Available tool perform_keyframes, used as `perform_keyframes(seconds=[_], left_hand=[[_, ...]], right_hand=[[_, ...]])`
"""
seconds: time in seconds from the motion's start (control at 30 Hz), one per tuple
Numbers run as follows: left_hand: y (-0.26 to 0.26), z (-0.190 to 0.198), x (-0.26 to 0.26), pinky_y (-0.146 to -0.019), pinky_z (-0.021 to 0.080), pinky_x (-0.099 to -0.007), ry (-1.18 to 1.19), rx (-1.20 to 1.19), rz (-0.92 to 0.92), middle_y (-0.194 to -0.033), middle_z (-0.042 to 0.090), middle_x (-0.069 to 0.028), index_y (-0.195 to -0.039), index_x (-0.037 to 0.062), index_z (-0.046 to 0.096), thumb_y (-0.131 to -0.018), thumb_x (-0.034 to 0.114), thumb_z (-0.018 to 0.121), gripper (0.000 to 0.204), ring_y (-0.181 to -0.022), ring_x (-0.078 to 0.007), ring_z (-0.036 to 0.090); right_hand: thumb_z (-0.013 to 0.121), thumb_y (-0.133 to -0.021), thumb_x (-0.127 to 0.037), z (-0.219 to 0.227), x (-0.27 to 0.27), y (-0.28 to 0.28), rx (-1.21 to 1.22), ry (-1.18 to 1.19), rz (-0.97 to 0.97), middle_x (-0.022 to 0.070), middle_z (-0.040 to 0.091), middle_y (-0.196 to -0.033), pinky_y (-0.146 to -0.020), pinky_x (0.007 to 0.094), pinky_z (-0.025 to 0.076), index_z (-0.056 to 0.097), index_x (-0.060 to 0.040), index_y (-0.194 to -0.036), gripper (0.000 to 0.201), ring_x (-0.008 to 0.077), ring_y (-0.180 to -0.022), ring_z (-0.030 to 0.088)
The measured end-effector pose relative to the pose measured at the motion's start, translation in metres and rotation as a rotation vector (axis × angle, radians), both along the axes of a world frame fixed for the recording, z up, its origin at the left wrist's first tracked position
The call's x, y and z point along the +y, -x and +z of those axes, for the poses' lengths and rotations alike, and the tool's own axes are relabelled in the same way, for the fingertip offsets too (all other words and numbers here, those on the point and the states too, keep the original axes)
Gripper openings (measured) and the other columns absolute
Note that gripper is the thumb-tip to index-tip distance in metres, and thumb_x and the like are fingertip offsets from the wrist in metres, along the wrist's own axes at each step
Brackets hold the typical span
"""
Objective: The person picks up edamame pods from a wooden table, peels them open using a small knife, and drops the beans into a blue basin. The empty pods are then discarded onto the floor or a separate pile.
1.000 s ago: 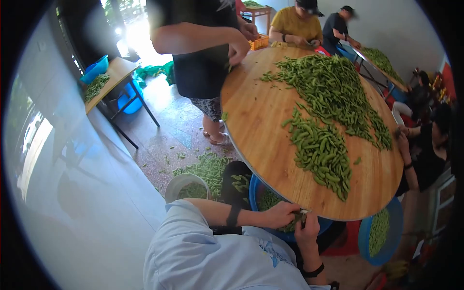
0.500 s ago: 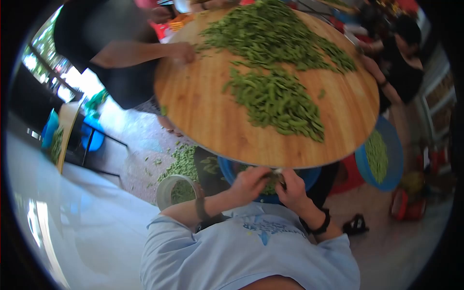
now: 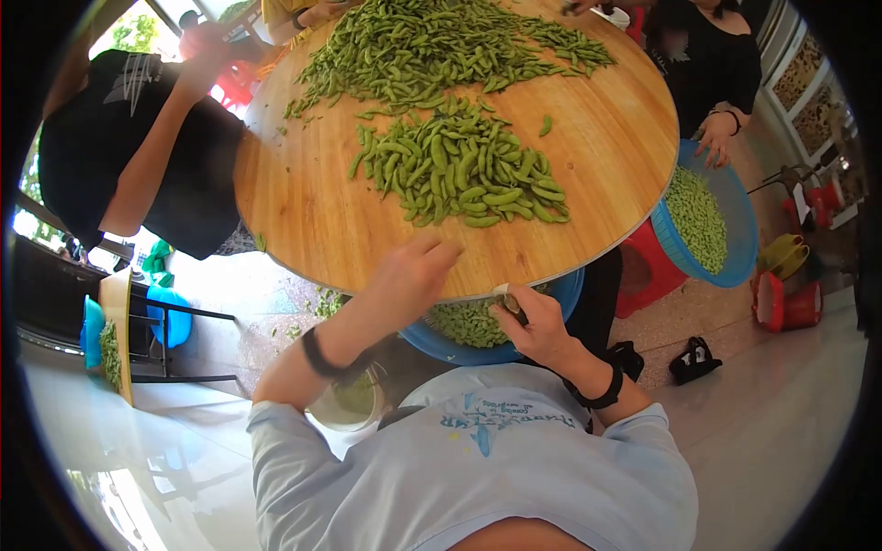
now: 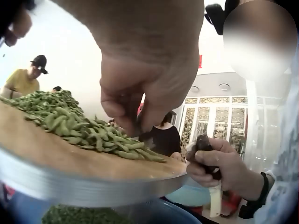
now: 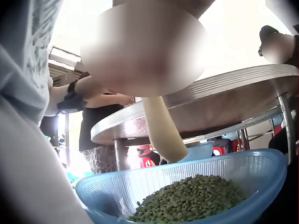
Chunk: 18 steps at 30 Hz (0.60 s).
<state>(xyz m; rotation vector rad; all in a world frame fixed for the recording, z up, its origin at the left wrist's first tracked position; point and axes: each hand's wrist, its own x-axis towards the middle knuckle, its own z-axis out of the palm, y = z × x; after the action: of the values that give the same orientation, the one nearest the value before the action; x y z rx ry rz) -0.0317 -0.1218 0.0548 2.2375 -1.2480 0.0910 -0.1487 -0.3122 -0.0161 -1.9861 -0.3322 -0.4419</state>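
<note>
My left hand (image 3: 409, 275) is over the near edge of the round wooden table (image 3: 606, 197), short of a small pile of green pods (image 3: 455, 174). In the left wrist view, the left hand (image 4: 145, 84) points bent fingers down beside the pods (image 4: 88, 133); whether they hold anything is unclear. My right hand (image 3: 537, 323) grips a dark object (image 4: 204, 148) at the table edge, with a pale strip (image 4: 216, 200) below that hand. A pale elongated piece (image 5: 163, 130) hangs above shelled beans (image 5: 191, 198) in a blue basket (image 5: 266, 175).
A larger pod heap (image 3: 404, 46) covers the table's far side. People stand or sit around it. Another blue basket of beans (image 3: 694, 220) is at the right, near a red stool (image 3: 643, 275). A pale bucket (image 3: 354, 399) stands at lower left.
My left hand has parted from the right and moved up over the table edge. The head view has shifted. The person at left has raised an arm from the table.
</note>
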Motion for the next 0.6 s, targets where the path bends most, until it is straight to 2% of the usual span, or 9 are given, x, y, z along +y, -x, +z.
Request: perform_keyframes(seconds=[0.07, 0.2, 0.27, 0.33, 0.37, 0.47, 0.53, 0.57, 0.6], left_hand=[[-0.021, -0.013, -0.041, -0.064, 0.045, -0.0426, 0.106, -0.131, -0.013, -0.083, 0.052, -0.0164, -0.096, 0.0007, 0.059, -0.08, 0.0, 0.058, 0.016, -0.078, -0.0368, 0.055], [-0.058, -0.036, -0.082, -0.07, 0.046, -0.0413, 0.001, -0.18, 0.051, -0.087, 0.051, -0.0153, -0.093, 0.0004, 0.06, -0.076, -0.001, 0.059, 0.017, -0.086, -0.0345, 0.055], [-0.062, -0.044, -0.084, -0.073, 0.047, -0.0401, -0.067, -0.227, 0.07, -0.087, 0.051, -0.0152, -0.092, 0.0, 0.059, -0.073, 0.0, 0.06, 0.019, -0.089, -0.0335, 0.055], [-0.058, -0.044, -0.082, -0.076, 0.045, -0.0412, 0.113, -0.107, 0.082, -0.092, 0.052, -0.0151, -0.093, 0.0007, 0.061, -0.076, 0.002, 0.063, 0.018, -0.093, -0.0337, 0.053], [-0.056, -0.043, -0.081, -0.076, 0.045, -0.0412, 0.11, -0.11, 0.074, -0.092, 0.052, -0.0151, -0.093, 0.0007, 0.061, -0.076, 0.002, 0.063, 0.018, -0.093, -0.0337, 0.053], [-0.039, -0.031, -0.07, -0.071, 0.048, -0.0361, 0.274, -0.176, 0.033, -0.092, 0.058, -0.0111, -0.097, -0.001, 0.061, -0.077, 0.003, 0.065, 0.02, -0.084, -0.027, 0.058], [-0.021, -0.024, -0.062, -0.059, 0.048, -0.0297, 0.353, 0.726, 0.08, -0.084, 0.064, -0.0089, -0.101, -0.001, 0.062, -0.081, 0.006, 0.066, 0.022, -0.068, -0.0175, 0.059], [-0.014, -0.023, -0.058, -0.059, 0.048, -0.0297, 0.35, 0.729, 0.077, -0.084, 0.064, -0.0089, -0.101, -0.001, 0.062, -0.081, 0.006, 0.066, 0.022, -0.068, -0.0175, 0.059], [-0.008, -0.022, -0.055, -0.055, 0.045, -0.0261, 0.376, 0.911, 0.052, -0.08, 0.064, -0.0057, -0.102, -0.0007, 0.063, -0.083, 0.007, 0.065, 0.021, -0.063, -0.0126, 0.056]], right_hand=[[0.062, -0.082, 0.003, 0.001, -0.003, 0.001, 0.035, -0.035, -0.004, 0.0124, 0.052, -0.071, -0.053, 0.0297, 0.042, 0.056, 0.0053, -0.1, 0.02, 0.0203, -0.057, 0.052], [0.054, -0.088, -0.001, -0.001, -0.013, 0.004, 0.168, -0.233, 0.03, 0.0079, 0.051, -0.071, -0.05, 0.0282, 0.041, 0.05, 0.0066, -0.119, 0.031, 0.0141, -0.055, 0.05], [0.051, -0.091, -0.003, 0.0, -0.015, 0.004, 0.234, -0.342, 0.047, 0.0058, 0.05, -0.071, -0.048, 0.0264, 0.039, 0.048, 0.0063, -0.125, 0.035, 0.0114, -0.054, 0.048], [0.045, -0.096, -0.008, 0.005, -0.017, 0.002, 0.383, -0.56, 0.087, 0.0034, 0.052, -0.072, -0.046, 0.0222, 0.037, 0.043, 0.0038, -0.132, 0.038, 0.0086, -0.053, 0.045], [0.045, -0.096, -0.008, 0.006, -0.018, -0.001, 0.377, -0.565, 0.08, 0.0034, 0.052, -0.072, -0.046, 0.0222, 0.037, 0.043, 0.0038, -0.132, 0.038, 0.0086, -0.053, 0.045], [0.041, -0.098, -0.012, 0.006, -0.021, -0.007, 0.419, -0.851, 0.035, 0.0032, 0.052, -0.073, -0.044, 0.0193, 0.036, 0.04, 0.0011, -0.134, 0.038, 0.0069, -0.051, 0.042], [0.042, -0.099, -0.014, 0.005, -0.024, -0.009, 0.413, -0.958, 0.116, 0.0098, 0.053, -0.078, -0.042, 0.0204, 0.036, 0.038, -0.0039, -0.138, 0.041, 0.0088, -0.056, 0.044], [0.042, -0.099, -0.014, 0.007, -0.023, -0.009, 0.414, -0.96, 0.111, 0.0098, 0.053, -0.078, -0.042, 0.0204, 0.036, 0.038, -0.0039, -0.138, 0.041, 0.0088, -0.056, 0.044], [0.042, -0.099, -0.015, 0.011, -0.019, -0.008, 0.474, -1.039, 0.137, 0.0103, 0.053, -0.079, -0.042, 0.0204, 0.036, 0.037, -0.005, -0.139, 0.042, 0.0095, -0.056, 0.044]])
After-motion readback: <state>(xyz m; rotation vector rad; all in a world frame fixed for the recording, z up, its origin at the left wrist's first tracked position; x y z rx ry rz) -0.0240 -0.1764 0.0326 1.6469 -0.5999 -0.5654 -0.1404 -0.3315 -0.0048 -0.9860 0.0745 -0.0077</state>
